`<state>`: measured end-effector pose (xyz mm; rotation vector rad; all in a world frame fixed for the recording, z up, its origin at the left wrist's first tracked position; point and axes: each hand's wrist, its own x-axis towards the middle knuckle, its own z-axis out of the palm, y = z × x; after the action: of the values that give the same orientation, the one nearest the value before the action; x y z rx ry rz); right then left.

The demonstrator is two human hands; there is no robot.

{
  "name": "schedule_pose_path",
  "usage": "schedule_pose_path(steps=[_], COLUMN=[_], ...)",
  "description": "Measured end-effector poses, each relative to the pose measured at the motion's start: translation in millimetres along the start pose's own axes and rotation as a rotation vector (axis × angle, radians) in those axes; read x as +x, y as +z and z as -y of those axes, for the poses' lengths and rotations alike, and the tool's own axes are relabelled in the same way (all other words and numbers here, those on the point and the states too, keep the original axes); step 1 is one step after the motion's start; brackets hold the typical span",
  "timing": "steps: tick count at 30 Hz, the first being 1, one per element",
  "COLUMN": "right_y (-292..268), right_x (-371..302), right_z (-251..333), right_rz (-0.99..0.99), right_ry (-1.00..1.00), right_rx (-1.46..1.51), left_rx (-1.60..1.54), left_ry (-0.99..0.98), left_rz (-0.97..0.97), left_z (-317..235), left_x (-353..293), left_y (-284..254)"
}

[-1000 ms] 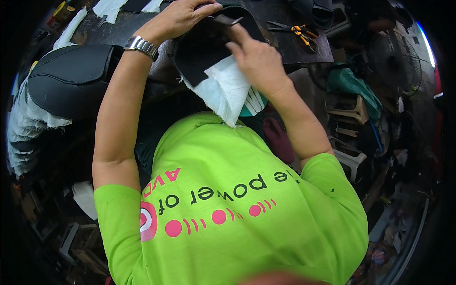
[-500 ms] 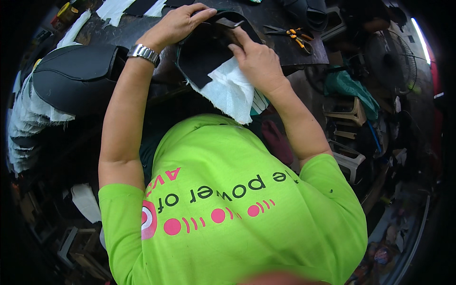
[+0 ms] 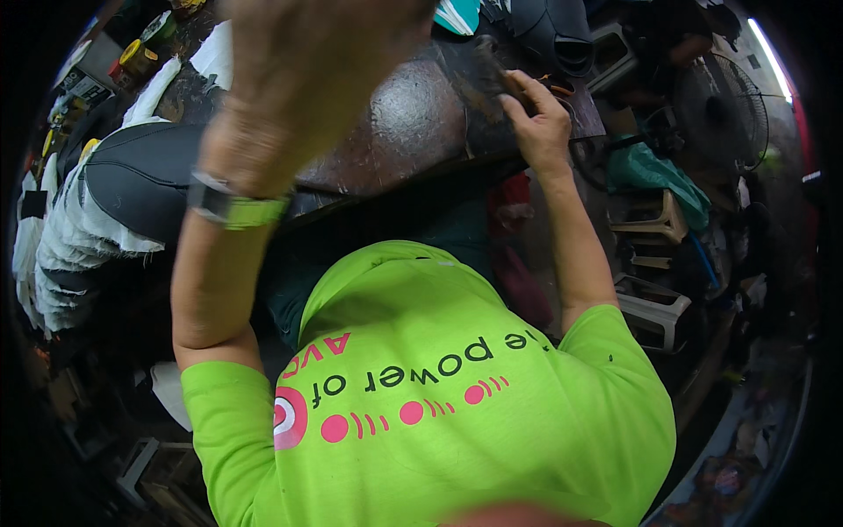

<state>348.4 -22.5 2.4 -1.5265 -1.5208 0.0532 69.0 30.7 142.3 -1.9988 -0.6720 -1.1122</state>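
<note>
And here's the right hand point(image 3: 542, 123), out over the dark, scuffed tabletop point(image 3: 413, 114), thumb and fingers pinching a slim, dark tool point(image 3: 493, 68) just beyond them; whether its tip touches down, I can't tell. The left hand point(image 3: 325, 61) is a big blur up high, its fingers out of sight, so no telling how they stand! Orange-handled scissors point(image 3: 558, 85) peek out near the right hand, and a teal-and-white piece point(image 3: 458, 16) sits at the far side.
</note>
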Motion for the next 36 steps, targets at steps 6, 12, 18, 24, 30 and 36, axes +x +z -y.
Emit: schedule_pose_path(steps=[6, 12, 18, 24, 30, 36], right_y=[22.5, 13.7, 20.9, -16.5, -85.6, -110.9], right_x=[-9.8, -2.5, -31.4, 13.8, 83.4, 84.7], right_z=[-27.3, 39.6, 123.3, 96.3, 41.8, -58.6], right_rz=[0.182, 0.052, 0.412, 0.441, 0.0, 0.102], right_ry=[-0.067, -0.181, -0.51, -0.307, -0.494, -0.189], right_rx=[-0.409, 0.09, -0.215, 0.192, -0.164, -0.398], left_rx=[-0.425, -0.788, -0.837, -0.902, -0.884, -0.751], left_ry=[0.08, -0.214, -0.868, -0.824, -0.817, -0.639], left_rz=[0.416, 0.31, 0.152, 0.198, 0.295, 0.437], left_z=[-85.6, -85.2, -73.4, -69.9, -76.1, -76.7], left_x=[-102.1, -150.7, -185.7, -198.8, -199.2, -195.7], left_y=[12.3, -9.3, -18.2, -21.6, -16.6, -16.3])
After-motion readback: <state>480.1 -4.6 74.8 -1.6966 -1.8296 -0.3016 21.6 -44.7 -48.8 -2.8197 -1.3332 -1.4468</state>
